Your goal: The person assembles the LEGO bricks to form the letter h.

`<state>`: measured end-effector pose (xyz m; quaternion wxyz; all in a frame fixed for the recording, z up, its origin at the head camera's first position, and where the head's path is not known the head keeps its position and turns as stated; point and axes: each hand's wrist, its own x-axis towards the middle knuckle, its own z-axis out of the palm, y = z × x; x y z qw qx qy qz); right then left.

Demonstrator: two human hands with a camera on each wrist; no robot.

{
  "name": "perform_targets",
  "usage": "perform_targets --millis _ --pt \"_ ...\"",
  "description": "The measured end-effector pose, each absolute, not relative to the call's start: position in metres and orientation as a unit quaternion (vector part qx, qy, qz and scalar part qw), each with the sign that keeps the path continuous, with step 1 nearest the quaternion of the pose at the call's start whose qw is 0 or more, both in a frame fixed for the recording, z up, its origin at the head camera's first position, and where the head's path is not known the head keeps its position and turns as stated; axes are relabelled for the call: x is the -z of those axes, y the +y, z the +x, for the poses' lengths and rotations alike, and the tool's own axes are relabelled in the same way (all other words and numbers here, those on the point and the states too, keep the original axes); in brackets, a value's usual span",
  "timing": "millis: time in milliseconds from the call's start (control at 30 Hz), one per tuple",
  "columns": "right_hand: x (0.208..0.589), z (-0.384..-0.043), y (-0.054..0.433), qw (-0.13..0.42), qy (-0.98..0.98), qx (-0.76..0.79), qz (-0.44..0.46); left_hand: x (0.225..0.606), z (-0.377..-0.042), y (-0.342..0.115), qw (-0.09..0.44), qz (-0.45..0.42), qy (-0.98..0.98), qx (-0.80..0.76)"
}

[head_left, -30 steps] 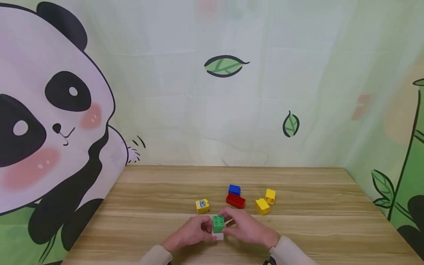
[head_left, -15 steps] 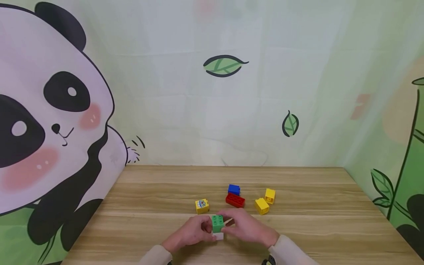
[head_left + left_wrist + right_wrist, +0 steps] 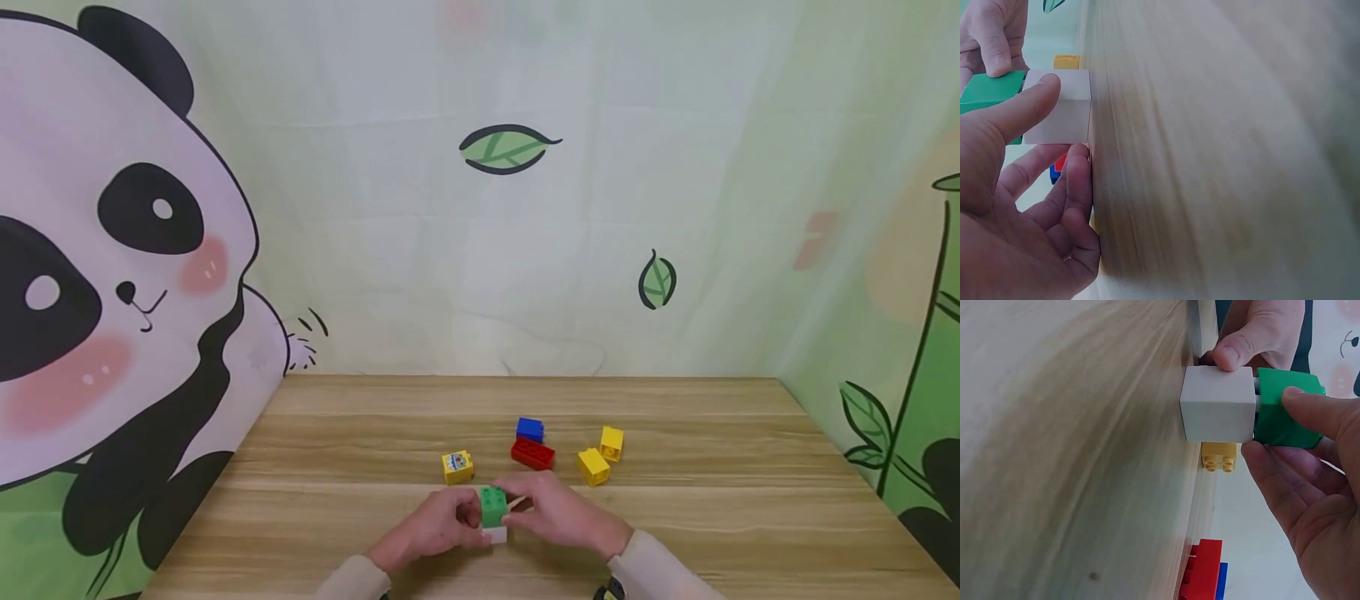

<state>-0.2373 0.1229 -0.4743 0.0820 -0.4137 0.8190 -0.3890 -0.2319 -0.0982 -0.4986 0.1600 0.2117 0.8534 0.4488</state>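
A white toy brick stands on the wooden table, held between the thumb and fingers of my left hand. On top of it sits a green toy brick with studs on its upper face. My right hand pinches that green brick from the right. In the right wrist view a narrow gap shows between the green brick and the white brick, with some studs visible in it, so the two are not pressed fully together.
Behind the hands lie a yellow brick with a printed picture, a red brick, a blue brick and two plain yellow bricks, one nearer and one farther. A printed cloth hangs at the table's back edge.
The green brick has tipped slightly on the white one, its top showing less from above. Both hands keep their hold and their places; the loose bricks stay put.
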Motion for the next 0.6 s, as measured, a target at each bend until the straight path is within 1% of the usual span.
perform_targets --millis 233,467,600 --pt "0.4723 -0.2362 0.1228 0.045 0.833 0.344 -0.431 0.4977 -0.2314 -0.0973 0.166 0.205 0.853 -0.450" --pt "0.4696 -0.2340 0.1220 0.055 0.847 0.333 -0.411 0.5000 -0.2321 -0.0971 0.151 0.212 0.858 -0.443" --pt "0.4689 -0.2336 0.1218 0.062 0.850 0.337 -0.401 0.5011 -0.2329 -0.0971 0.157 0.207 0.861 -0.437"
